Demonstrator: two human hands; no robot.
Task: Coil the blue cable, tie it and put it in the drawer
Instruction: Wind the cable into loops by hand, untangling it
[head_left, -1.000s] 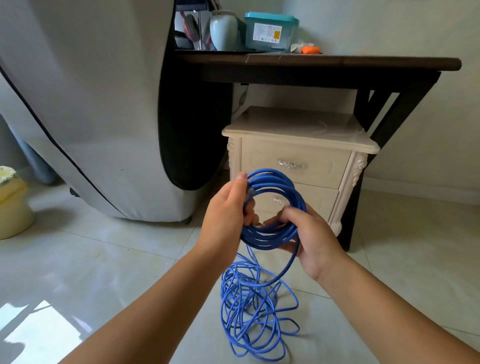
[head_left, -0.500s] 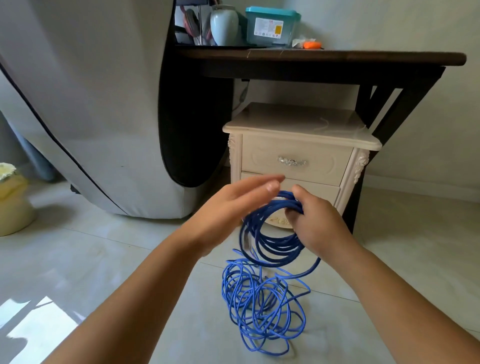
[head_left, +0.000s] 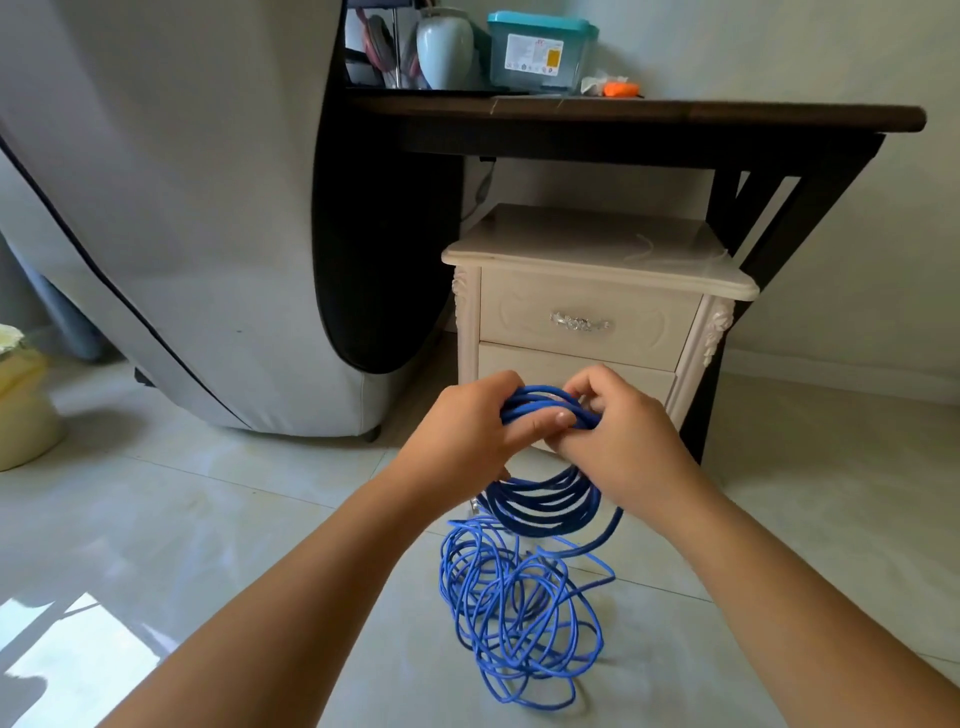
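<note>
Head-worn camera looks forward and down, close.

Pale tiled floor (head_left: 208, 519) with tangled blue cable (head_left: 519, 618), cream nightstand (head_left: 587, 291) and yellow bin (head_left: 23, 415)

Two hands are showing: one left hand (head_left: 462, 436) and one right hand (head_left: 623, 441). Both are holding one blue cable (head_left: 519, 613), which is making one neat bunch of loops up in the hands and one messy pile down on the floor (head_left: 208, 519). One small cream cabinet (head_left: 597, 249) is standing behind, and it is showing two drawers: one top drawer (head_left: 519, 312) and one bottom drawer (head_left: 535, 361). Only one shiny handle (head_left: 579, 323) is showing. One dark table (head_left: 675, 111) is standing over the cabinet, carrying one pale jar (head_left: 444, 49), one box with a teal lid (head_left: 540, 52) and one little orange thing (head_left: 618, 89). One yellow bin (head_left: 23, 410) is sitting at the left edge.
</note>
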